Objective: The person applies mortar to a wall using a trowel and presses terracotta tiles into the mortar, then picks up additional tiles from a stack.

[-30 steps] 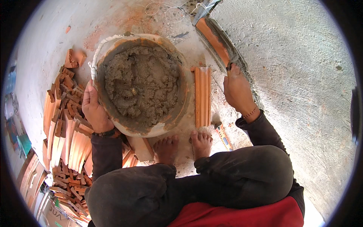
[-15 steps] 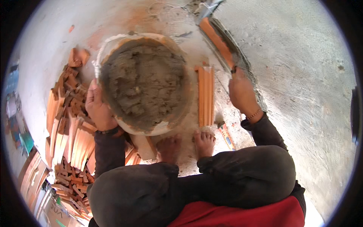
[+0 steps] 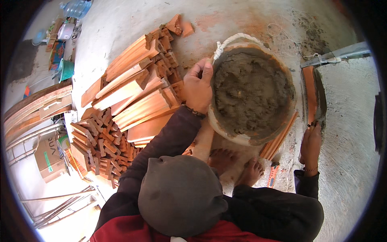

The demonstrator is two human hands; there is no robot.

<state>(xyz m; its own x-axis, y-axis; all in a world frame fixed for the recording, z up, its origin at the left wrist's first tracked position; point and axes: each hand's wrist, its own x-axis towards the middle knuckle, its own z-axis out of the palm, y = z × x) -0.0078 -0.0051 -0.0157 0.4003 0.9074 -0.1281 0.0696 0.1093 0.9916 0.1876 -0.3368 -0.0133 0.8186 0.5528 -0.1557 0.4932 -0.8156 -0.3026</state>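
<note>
A round bucket [image 3: 292, 80] full of wet grey mortar [image 3: 252, 94] stands in front of my feet. My left hand [image 3: 198, 82] is closed at its left rim, with thumb and fingers beside the end of the white rope handle [image 3: 238, 37]. To the right, my right hand [image 3: 311, 145] is wrapped round what looks like a trowel, mostly hidden; only a dark part [image 3: 310, 126] shows at the fingers. It is at the near end of a terracotta strip [image 3: 310, 90], which has grey mortar [image 3: 321, 94] along its right side.
Terracotta pieces [image 3: 141, 101] lie in a large heap on the left. A few strips [image 3: 280, 135] lie right of the bucket, near an orange utility knife [image 3: 273, 175]. A metal bar [image 3: 338, 54] crosses the far right. A cardboard box [image 3: 48, 157] stands at the left.
The view has swung left, so the bucket and both hands appear farther right. My left hand stays at the bucket rim; my right hand stays by the near end of the terracotta strip.
</note>
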